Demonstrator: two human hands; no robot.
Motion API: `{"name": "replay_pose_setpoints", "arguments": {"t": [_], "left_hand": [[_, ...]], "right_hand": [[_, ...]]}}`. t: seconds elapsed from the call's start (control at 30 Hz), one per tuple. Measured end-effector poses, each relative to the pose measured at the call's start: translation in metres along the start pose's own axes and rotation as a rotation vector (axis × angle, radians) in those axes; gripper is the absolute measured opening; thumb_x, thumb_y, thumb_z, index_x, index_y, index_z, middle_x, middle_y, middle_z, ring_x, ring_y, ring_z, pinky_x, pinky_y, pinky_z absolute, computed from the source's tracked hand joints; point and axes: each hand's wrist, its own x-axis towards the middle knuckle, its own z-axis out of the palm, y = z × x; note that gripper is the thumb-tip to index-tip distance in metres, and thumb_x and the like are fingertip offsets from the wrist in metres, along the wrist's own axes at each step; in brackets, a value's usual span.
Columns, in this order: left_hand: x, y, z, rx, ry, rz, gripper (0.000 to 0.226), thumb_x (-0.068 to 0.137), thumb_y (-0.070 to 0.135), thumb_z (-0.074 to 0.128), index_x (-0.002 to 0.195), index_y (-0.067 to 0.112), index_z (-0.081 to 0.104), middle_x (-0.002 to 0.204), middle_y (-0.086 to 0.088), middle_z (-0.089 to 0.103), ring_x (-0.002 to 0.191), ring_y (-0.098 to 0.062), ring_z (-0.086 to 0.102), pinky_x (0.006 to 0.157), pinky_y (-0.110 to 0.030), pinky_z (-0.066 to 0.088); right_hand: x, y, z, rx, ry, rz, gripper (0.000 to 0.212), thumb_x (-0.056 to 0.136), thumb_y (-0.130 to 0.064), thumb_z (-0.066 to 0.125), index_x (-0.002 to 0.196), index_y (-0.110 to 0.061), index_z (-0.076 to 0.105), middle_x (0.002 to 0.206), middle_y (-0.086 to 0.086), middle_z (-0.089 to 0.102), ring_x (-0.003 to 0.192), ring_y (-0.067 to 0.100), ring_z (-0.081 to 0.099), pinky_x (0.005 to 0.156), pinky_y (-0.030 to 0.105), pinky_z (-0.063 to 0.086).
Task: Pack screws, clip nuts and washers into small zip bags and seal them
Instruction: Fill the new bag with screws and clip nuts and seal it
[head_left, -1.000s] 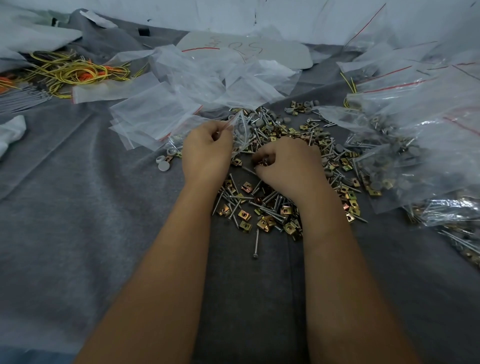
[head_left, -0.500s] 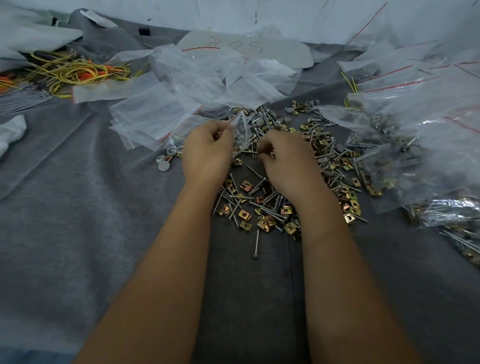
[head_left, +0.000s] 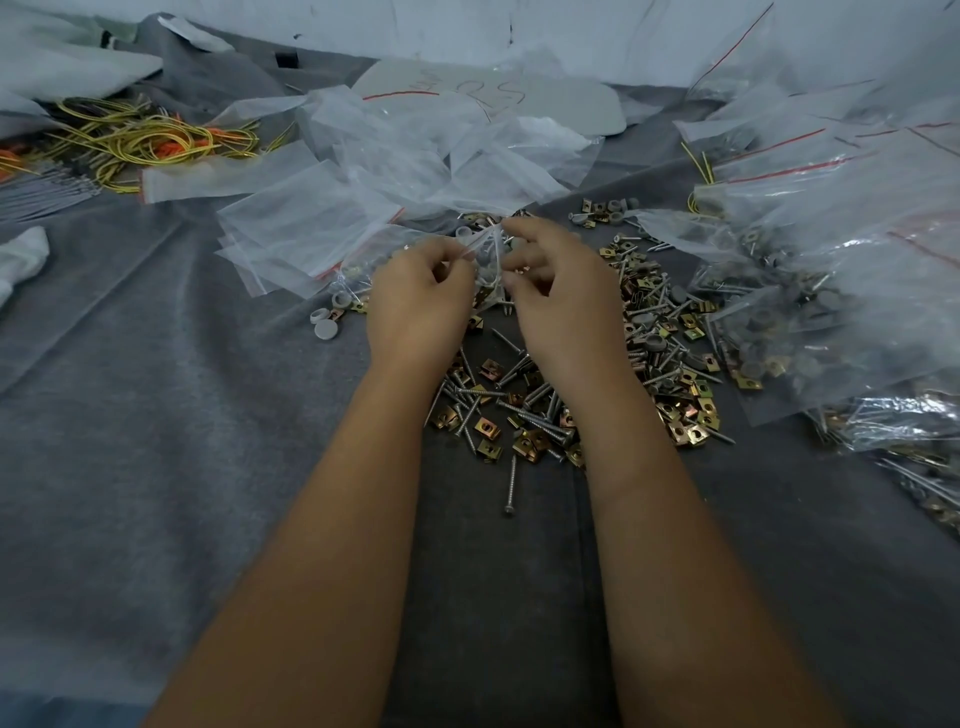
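We see a gray cloth (head_left: 156, 441) covering the whole work surface. On the right, a big heap of filled bags (head_left: 831, 291) with screws and gray caps inside. Up the middle, a loose pile of empty bags (head_left: 332, 218) with red seal strips. Far left, a tangle of yellow wires (head_left: 140, 140).

In the center, a spread of loose screws and brass clip nuts (head_left: 519, 415) lies on the cloth, running under and to the right of both hands. One lone screw (head_left: 511, 486) sits apart at the near edge. A few gray caps (head_left: 326, 322) sit left of the spread.

We have the left hand (head_left: 418, 306) and right hand (head_left: 563, 291) raised just above the spread, fingers curled, both pinching the top of one small bag (head_left: 488, 254) between them. Its contents are hard to read, some gray caps show.
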Motion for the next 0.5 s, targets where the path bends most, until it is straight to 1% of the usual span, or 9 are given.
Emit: {"name": "replay_pose_setpoints", "arguments": {"t": [0.07,0.13,0.2,0.27,0.3,0.33,0.4,0.43,0.5], "left_hand": [[0.000,0.000,0.000,-0.041,0.027,-0.020,0.020,0.090,0.022,0.053,0.091,0.035,0.068,0.057,0.008,0.058,0.048,-0.008,0.045,0.056,-0.030,0.039],[0.001,-0.001,-0.001,-0.072,0.051,-0.041,0.021,0.091,0.020,0.053,0.088,0.036,0.067,0.050,0.014,0.056,0.041,-0.002,0.039,0.052,-0.026,0.035],[0.003,-0.001,-0.002,-0.086,0.063,-0.056,0.023,0.091,0.020,0.053,0.081,0.036,0.066,0.044,0.017,0.051,0.037,-0.001,0.036,0.049,-0.025,0.029],[0.003,0.000,-0.001,-0.089,0.071,-0.061,0.026,0.091,0.020,0.054,0.074,0.037,0.063,0.042,0.017,0.049,0.035,-0.001,0.034,0.048,-0.025,0.027],[0.003,0.000,-0.001,-0.090,0.073,-0.061,0.027,0.091,0.020,0.054,0.072,0.038,0.063,0.042,0.017,0.049,0.035,-0.001,0.034,0.048,-0.025,0.027],[0.003,-0.001,-0.001,-0.092,0.074,-0.062,0.028,0.090,0.019,0.054,0.072,0.037,0.063,0.041,0.016,0.048,0.035,-0.001,0.034,0.047,-0.025,0.027],[0.003,-0.001,-0.001,-0.097,0.072,-0.061,0.027,0.090,0.020,0.054,0.072,0.037,0.064,0.041,0.016,0.047,0.035,-0.001,0.034,0.045,-0.023,0.026],[0.003,-0.001,-0.001,-0.099,0.069,-0.059,0.027,0.090,0.020,0.054,0.072,0.038,0.064,0.041,0.016,0.047,0.036,-0.001,0.034,0.045,-0.023,0.026],[0.003,-0.001,-0.002,-0.104,0.066,-0.054,0.027,0.090,0.022,0.054,0.073,0.040,0.064,0.043,0.017,0.049,0.037,-0.001,0.035,0.048,-0.024,0.028]], "right_hand": [[0.000,0.000,-0.002,-0.002,0.027,0.024,0.034,0.090,-0.002,0.058,0.115,-0.024,0.065,0.092,-0.013,0.063,0.084,-0.003,0.059,0.073,0.012,0.047],[0.000,-0.001,-0.007,-0.027,-0.001,0.052,0.026,0.090,-0.004,0.058,0.099,-0.025,0.069,0.088,-0.018,0.062,0.081,-0.004,0.059,0.070,0.013,0.048],[0.000,-0.003,-0.013,-0.071,-0.146,0.049,0.022,0.086,-0.006,0.062,0.087,-0.027,0.071,0.078,-0.021,0.060,0.071,-0.009,0.056,0.061,0.006,0.041],[0.000,-0.007,-0.019,-0.131,-0.345,0.032,0.019,0.082,-0.009,0.068,0.081,-0.028,0.071,0.069,-0.021,0.058,0.063,-0.013,0.053,0.056,0.003,0.036],[0.000,-0.008,-0.021,-0.173,-0.444,0.039,0.017,0.080,-0.013,0.071,0.080,-0.030,0.072,0.069,-0.020,0.060,0.064,-0.011,0.055,0.060,0.006,0.039],[0.000,-0.009,-0.023,-0.224,-0.537,0.056,0.014,0.079,-0.017,0.074,0.082,-0.031,0.073,0.073,-0.018,0.063,0.071,-0.007,0.058,0.070,0.013,0.045],[0.000,-0.010,-0.024,-0.315,-0.649,0.096,0.010,0.079,-0.025,0.076,0.088,-0.031,0.075,0.086,-0.012,0.069,0.088,0.008,0.062,0.089,0.031,0.048],[0.000,-0.010,-0.024,-0.342,-0.651,0.112,0.012,0.081,-0.027,0.076,0.091,-0.032,0.076,0.091,-0.010,0.069,0.093,0.013,0.062,0.092,0.034,0.047],[0.000,-0.008,-0.024,-0.400,-0.573,0.117,0.016,0.085,-0.025,0.071,0.099,-0.033,0.075,0.097,-0.009,0.070,0.099,0.016,0.060,0.092,0.031,0.045]]}}
